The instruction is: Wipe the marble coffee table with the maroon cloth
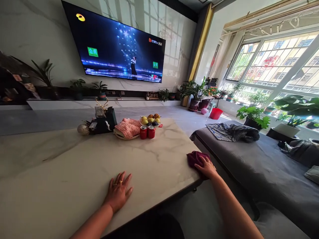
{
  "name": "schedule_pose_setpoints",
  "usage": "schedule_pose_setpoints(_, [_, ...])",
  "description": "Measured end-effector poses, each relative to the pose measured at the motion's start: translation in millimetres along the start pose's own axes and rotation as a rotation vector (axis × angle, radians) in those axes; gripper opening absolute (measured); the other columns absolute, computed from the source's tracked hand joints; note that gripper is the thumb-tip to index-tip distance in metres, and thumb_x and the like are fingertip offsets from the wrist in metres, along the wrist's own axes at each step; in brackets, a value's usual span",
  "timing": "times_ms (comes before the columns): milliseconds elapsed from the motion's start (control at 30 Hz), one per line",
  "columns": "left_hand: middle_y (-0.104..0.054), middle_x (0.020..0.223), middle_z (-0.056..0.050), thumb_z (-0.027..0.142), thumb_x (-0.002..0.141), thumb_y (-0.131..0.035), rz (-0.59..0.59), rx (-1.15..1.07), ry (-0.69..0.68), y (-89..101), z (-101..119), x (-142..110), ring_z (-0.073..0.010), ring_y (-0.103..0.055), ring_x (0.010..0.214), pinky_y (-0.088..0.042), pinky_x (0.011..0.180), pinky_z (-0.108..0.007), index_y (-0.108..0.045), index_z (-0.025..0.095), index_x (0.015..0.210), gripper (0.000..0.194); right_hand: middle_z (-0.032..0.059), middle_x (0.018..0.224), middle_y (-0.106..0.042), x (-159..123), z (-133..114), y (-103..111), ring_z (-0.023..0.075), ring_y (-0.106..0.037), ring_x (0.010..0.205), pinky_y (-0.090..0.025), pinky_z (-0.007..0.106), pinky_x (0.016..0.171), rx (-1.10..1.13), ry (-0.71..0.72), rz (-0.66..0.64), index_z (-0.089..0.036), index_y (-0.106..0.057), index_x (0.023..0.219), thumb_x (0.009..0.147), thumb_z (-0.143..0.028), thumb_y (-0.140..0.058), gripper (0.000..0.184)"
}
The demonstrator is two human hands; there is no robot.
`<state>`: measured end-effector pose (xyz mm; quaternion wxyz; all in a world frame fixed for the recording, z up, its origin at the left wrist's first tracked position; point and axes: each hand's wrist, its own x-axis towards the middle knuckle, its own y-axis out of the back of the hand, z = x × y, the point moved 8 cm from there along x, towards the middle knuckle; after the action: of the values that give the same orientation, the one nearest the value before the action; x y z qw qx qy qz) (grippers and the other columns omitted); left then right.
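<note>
My left hand [118, 192] lies flat on the marble-patterned table [82, 166], fingers spread, with a ring on one finger and nothing under the palm that I can see. At the table's right corner my right hand [207, 168] presses down on a crumpled dark purple-red cloth [193, 158] and holds it against the edge. Part of the cloth is hidden under the palm and fingers. Farther back stand two red drink cans [147, 132], a fruit bowl [161, 125] and a pink towel [128, 128] on a woven tray [122, 136].
A black box [102, 123] and a round ornament [83, 129] sit on the table's far side. To the right is a grey-covered couch [239, 156] with a patterned garment [233, 131]. Beyond are a red bin [215, 113], potted plants [196, 89] and a television [112, 46].
</note>
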<state>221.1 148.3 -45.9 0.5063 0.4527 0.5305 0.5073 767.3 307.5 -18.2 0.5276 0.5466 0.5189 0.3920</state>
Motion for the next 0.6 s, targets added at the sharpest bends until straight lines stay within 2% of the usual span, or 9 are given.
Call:
schedule_pose_setpoints(100, [-0.035, 0.18, -0.021, 0.041, 0.105, -0.042, 0.065, -0.011, -0.023, -2.6, -2.3, 0.9, -0.0389, -0.032, 0.168, -0.022, 0.137, -0.065, -0.045, 0.019, 0.168, 0.067, 0.0085, 0.188, -0.013, 4.0, -2.1, -11.4, 0.0502, -0.019, 0.169, -0.028, 0.072, 0.128, -0.071, 0.036, -0.059, -0.046, -0.028, 0.174, 0.094, -0.073, -0.06, 0.09])
schedule_pose_setpoints(167, [-0.037, 0.179, -0.021, 0.043, 0.105, -0.042, 0.082, -0.006, -0.03, -3.6, -3.8, 1.1, -0.0386, -0.034, 0.167, -0.026, 0.136, -0.066, -0.047, 0.019, 0.167, 0.067, 0.0052, 0.188, -0.012, 1.0, 1.8, -11.6, 0.0491, -0.016, 0.17, -0.028, 0.071, 0.129, -0.103, 0.078, -0.07, -0.047, -0.027, 0.174, 0.098, -0.066, -0.058, 0.084])
schedule_pose_setpoints(267, [-0.038, 0.179, -0.02, 0.045, 0.105, -0.041, 0.093, -0.006, -0.037, -5.9, -5.1, 1.1, -0.0384, -0.036, 0.166, -0.028, 0.135, -0.066, -0.049, 0.019, 0.166, 0.067, 0.0001, 0.188, -0.014, -6.6, 13.8, -10.4, 0.0435, -0.019, 0.17, -0.037, 0.067, 0.127, -0.103, 0.155, -0.107, -0.048, -0.026, 0.174, 0.1, -0.06, -0.054, 0.08])
schedule_pose_setpoints(400, [-0.039, 0.178, -0.019, 0.046, 0.105, -0.04, 0.115, -0.018, -0.052, -11.3, -6.1, 0.3, -0.0395, -0.037, 0.166, -0.03, 0.134, -0.068, -0.05, 0.02, 0.166, 0.067, 0.0002, 0.187, -0.019, -10.6, 21.7, -9.2, 0.0448, -0.025, 0.167, -0.042, 0.067, 0.123, -0.138, 0.204, -0.073, -0.046, -0.032, 0.173, 0.099, -0.06, -0.056, 0.079])
schedule_pose_setpoints(500, [-0.04, 0.178, -0.021, 0.045, 0.105, -0.04, 0.15, -0.032, -0.061, -15.0, -8.0, 0.2, -0.0411, -0.037, 0.165, -0.03, 0.133, -0.07, -0.052, 0.018, 0.164, 0.066, 0.0015, 0.184, -0.029, -1.6, 9.8, -5.0, 0.0435, -0.037, 0.16, -0.045, 0.064, 0.12, -0.166, 0.23, 0.034, -0.043, -0.04, 0.171, 0.101, -0.049, -0.054, 0.072])
schedule_pose_setpoints(600, [-0.041, 0.176, -0.022, 0.046, 0.105, -0.041, 0.202, -0.048, -0.086, -19.1, -10.0, -0.5, -0.0423, -0.04, 0.163, -0.031, 0.131, -0.072, -0.055, 0.018, 0.163, 0.066, 0.0044, 0.182, -0.034, 24.6, -9.1, -0.9, 0.0415, -0.042, 0.154, -0.047, 0.059, 0.117, -0.155, 0.225, 0.1, -0.04, -0.044, 0.169, 0.098, -0.037, -0.058, 0.073])
